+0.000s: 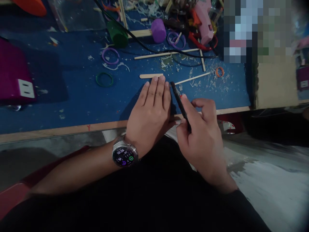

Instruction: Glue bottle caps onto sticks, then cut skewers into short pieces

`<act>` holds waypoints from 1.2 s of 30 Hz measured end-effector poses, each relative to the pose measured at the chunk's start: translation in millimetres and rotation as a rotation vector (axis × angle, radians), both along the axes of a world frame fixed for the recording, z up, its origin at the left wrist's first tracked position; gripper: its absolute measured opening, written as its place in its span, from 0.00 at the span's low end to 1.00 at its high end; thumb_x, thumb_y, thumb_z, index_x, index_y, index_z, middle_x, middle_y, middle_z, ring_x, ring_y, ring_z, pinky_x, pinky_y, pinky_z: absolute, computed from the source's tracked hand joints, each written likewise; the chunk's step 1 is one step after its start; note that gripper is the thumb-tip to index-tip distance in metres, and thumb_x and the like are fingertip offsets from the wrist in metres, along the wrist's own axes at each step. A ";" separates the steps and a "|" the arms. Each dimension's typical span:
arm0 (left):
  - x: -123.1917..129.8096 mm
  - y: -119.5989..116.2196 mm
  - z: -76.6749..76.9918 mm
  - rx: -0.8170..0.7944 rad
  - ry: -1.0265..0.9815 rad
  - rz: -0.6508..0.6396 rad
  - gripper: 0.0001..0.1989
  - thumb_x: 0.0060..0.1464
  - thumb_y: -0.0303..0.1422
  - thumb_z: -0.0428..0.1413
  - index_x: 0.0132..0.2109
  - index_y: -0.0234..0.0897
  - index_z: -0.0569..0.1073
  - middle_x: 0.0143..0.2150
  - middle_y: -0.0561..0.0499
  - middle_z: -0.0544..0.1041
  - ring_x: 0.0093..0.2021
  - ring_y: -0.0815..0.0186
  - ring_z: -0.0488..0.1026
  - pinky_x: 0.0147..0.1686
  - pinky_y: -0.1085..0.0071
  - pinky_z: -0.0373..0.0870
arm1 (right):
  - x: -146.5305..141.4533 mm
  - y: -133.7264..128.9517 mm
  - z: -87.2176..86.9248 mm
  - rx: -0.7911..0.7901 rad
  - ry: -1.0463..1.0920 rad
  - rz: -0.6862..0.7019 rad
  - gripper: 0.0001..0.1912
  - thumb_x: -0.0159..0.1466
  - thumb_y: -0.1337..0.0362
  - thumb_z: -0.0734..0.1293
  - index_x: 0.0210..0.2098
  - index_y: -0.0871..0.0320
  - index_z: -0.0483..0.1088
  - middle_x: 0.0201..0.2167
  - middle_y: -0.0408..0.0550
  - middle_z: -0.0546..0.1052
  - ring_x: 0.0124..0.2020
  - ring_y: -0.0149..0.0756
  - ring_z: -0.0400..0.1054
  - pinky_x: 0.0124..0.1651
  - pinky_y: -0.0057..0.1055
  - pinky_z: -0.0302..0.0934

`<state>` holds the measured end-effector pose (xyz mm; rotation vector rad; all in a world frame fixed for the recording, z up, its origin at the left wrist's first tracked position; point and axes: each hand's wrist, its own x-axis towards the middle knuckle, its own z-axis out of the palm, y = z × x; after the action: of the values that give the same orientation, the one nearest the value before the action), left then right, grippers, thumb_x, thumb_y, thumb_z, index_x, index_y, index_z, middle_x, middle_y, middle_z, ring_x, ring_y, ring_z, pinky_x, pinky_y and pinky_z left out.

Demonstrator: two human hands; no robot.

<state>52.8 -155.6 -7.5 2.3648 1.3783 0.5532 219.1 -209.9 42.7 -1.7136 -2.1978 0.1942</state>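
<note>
My left hand (152, 106) lies flat, palm down, over the front edge of the blue table, its fingers stretched out side by side. Its fingertips touch or partly cover a craft stick (146, 76); what lies under the palm is hidden. A watch (125, 154) is on that wrist. Just to the right, my right hand (201, 135) is closed around what looks like a black utility knife (180, 103), with a bit of red by the index finger. The tool's tip points away from me, near the end of a thin wooden stick (193, 78).
Beyond my hands lie thin sticks, a purple ring (110, 56), a green ring (104, 79), an orange ring (220, 72) and glue scraps. A black cable (145, 48) crosses near a pink glue gun (204, 22). A magenta box (14, 74) stands left, a cardboard piece (276, 85) right.
</note>
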 end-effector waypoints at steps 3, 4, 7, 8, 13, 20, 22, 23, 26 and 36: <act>-0.3 0.7 4.6 -0.029 0.044 0.003 0.40 0.78 0.46 0.48 0.83 0.22 0.53 0.85 0.27 0.56 0.87 0.40 0.51 0.87 0.42 0.49 | -0.6 5.2 -0.2 -0.017 0.002 -0.002 0.32 0.74 0.70 0.62 0.76 0.57 0.68 0.62 0.64 0.72 0.60 0.56 0.75 0.50 0.51 0.83; -0.6 1.2 5.5 -0.032 0.048 0.001 0.40 0.78 0.45 0.47 0.83 0.21 0.53 0.85 0.27 0.56 0.87 0.40 0.51 0.87 0.42 0.49 | -1.3 7.2 -0.6 -0.017 0.002 -0.005 0.31 0.74 0.70 0.62 0.76 0.57 0.68 0.62 0.63 0.73 0.60 0.56 0.76 0.50 0.51 0.83; -2.1 3.4 5.3 -0.027 0.024 -0.003 0.39 0.77 0.44 0.47 0.83 0.23 0.53 0.86 0.30 0.56 0.88 0.41 0.50 0.87 0.41 0.49 | -4.3 12.9 -2.0 -0.008 -0.001 -0.016 0.31 0.74 0.70 0.62 0.75 0.56 0.70 0.62 0.63 0.73 0.60 0.55 0.76 0.50 0.50 0.82; -2.6 4.0 4.6 -0.024 0.014 -0.002 0.38 0.77 0.43 0.46 0.84 0.25 0.52 0.86 0.31 0.57 0.88 0.41 0.50 0.87 0.41 0.49 | -5.2 14.5 -2.4 -0.009 -0.001 -0.020 0.31 0.74 0.70 0.62 0.75 0.56 0.70 0.62 0.63 0.74 0.59 0.55 0.76 0.49 0.49 0.82; -2.7 5.5 3.7 -0.020 0.013 -0.005 0.39 0.77 0.44 0.48 0.83 0.24 0.53 0.85 0.30 0.57 0.87 0.40 0.51 0.87 0.40 0.50 | -4.1 15.9 -1.8 -0.020 0.001 -0.013 0.31 0.75 0.70 0.61 0.76 0.56 0.70 0.62 0.63 0.73 0.58 0.52 0.77 0.48 0.47 0.82; 2.1 7.2 6.1 -0.027 0.059 -0.003 0.41 0.77 0.46 0.50 0.83 0.19 0.54 0.85 0.27 0.57 0.87 0.38 0.51 0.87 0.42 0.49 | -1.6 6.7 -2.1 0.005 -0.038 0.022 0.31 0.76 0.71 0.60 0.77 0.61 0.66 0.62 0.66 0.72 0.58 0.53 0.76 0.43 0.45 0.82; 2.3 7.6 5.6 -0.028 0.072 -0.004 0.42 0.77 0.46 0.50 0.83 0.19 0.54 0.85 0.27 0.57 0.87 0.38 0.51 0.87 0.42 0.49 | -2.1 4.6 -2.0 0.012 -0.044 0.019 0.32 0.75 0.71 0.61 0.77 0.60 0.66 0.62 0.65 0.72 0.56 0.53 0.77 0.41 0.43 0.81; 2.2 7.7 5.2 -0.025 0.074 -0.005 0.42 0.76 0.46 0.51 0.83 0.19 0.53 0.85 0.27 0.56 0.87 0.38 0.51 0.87 0.42 0.49 | -2.1 3.8 -1.9 0.016 -0.045 0.018 0.32 0.75 0.71 0.61 0.77 0.59 0.66 0.61 0.65 0.72 0.56 0.52 0.77 0.40 0.42 0.81; 1.2 7.2 3.3 -0.010 0.057 -0.010 0.42 0.76 0.46 0.51 0.83 0.20 0.53 0.85 0.27 0.56 0.87 0.38 0.51 0.87 0.41 0.50 | -1.5 1.7 -1.3 0.018 -0.047 0.019 0.32 0.75 0.71 0.62 0.77 0.58 0.67 0.61 0.64 0.73 0.55 0.51 0.78 0.39 0.41 0.81; 1.6 6.6 5.1 -0.016 0.107 -0.005 0.40 0.77 0.42 0.46 0.82 0.14 0.53 0.85 0.24 0.53 0.87 0.39 0.50 0.87 0.42 0.50 | -3.0 8.9 -2.8 0.028 -0.064 0.015 0.32 0.75 0.70 0.63 0.77 0.53 0.67 0.60 0.63 0.73 0.59 0.56 0.76 0.45 0.47 0.82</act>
<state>54.4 -149.0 -2.4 2.4158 1.4163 0.4183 216.1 -201.0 39.9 -1.7114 -2.2481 0.1132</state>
